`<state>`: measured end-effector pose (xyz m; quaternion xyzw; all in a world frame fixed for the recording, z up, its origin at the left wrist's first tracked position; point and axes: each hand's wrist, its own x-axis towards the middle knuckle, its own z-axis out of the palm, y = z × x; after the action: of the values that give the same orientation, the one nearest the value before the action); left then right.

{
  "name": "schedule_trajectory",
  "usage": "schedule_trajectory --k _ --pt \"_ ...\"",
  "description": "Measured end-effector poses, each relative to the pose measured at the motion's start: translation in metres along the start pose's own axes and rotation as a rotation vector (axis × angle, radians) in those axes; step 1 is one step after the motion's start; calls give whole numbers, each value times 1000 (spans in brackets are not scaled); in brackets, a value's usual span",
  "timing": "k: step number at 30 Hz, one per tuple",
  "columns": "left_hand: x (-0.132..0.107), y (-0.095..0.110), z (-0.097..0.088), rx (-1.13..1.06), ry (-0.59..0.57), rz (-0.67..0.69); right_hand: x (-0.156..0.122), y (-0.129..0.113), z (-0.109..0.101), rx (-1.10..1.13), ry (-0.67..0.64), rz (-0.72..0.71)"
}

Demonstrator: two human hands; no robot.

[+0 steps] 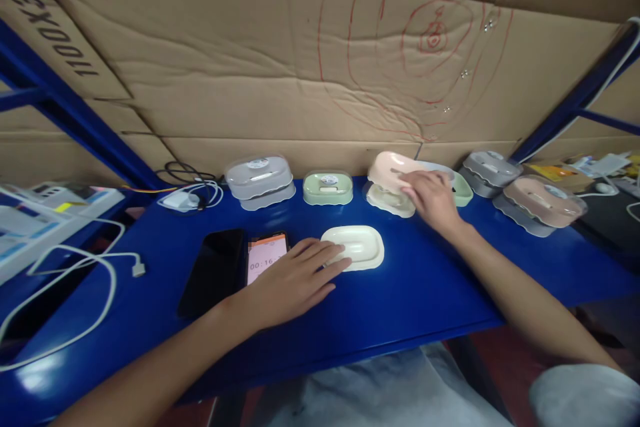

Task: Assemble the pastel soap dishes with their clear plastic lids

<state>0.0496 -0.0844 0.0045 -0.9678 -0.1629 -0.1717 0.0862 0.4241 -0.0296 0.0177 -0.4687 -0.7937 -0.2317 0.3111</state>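
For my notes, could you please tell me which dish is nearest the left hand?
The frontmost cream dish, partly covered by the left hand; the other dishes all stand farther back.

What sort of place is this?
It looks like a makeshift workstation, perhaps in a workshop or storeroom. A blue table stands in front of a big cardboard sheet, blue posts rise at either side, and small pastel cases sit along the back.
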Motion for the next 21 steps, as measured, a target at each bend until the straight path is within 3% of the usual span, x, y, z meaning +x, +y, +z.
schedule_trajectory --k 5,9,13,18,21 --pt "-1 -2 6 -66 -51 -5 -8 60 4 -122 -48 177" --pt "-2 -2 8 -52 -38 -14 -9 66 7 -147 -18 238" --pt "-3 -3 10 -50 -27 -23 -6 29 5 -16 -28 155" --pt "-3 -5 10 -78 -40 -26 -8 -57 -2 362 -337 -239" --pt "-4 -6 8 -159 -36 -50 -12 -91 -3 519 -471 -374"
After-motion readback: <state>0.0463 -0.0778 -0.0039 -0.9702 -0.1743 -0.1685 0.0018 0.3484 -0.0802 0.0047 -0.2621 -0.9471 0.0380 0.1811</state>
